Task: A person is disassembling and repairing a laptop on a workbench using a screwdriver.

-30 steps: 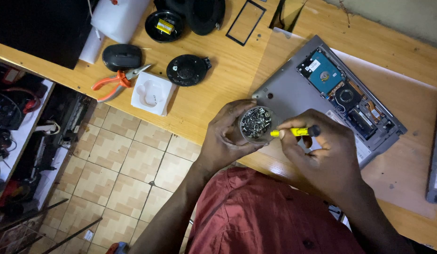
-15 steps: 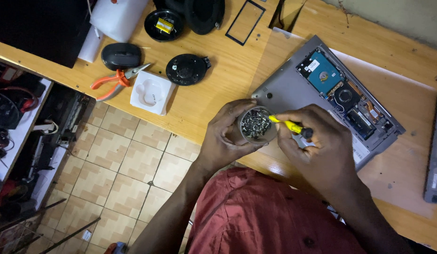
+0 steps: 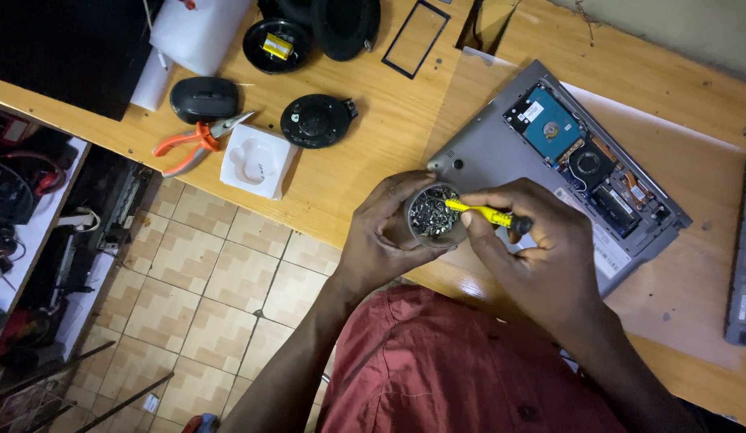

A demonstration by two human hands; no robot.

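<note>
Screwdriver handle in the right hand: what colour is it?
Yellow, with a black end; the screwdriver shows best in the head view.

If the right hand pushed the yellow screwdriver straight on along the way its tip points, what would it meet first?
Probably the screws in the small round container held by the left hand: the right hand aims the yellow screwdriver into it, though depth is unclear.

A white square box [image 3: 258, 161] is seen on the desk beside orange pliers [image 3: 188, 139]. A yellow label [image 3: 277, 46] is carried by a black round part at the top. A blue-and-white label [image 3: 549, 124] is borne by the drive in the opened laptop [image 3: 485, 156]. No lit screen is shown.
</note>
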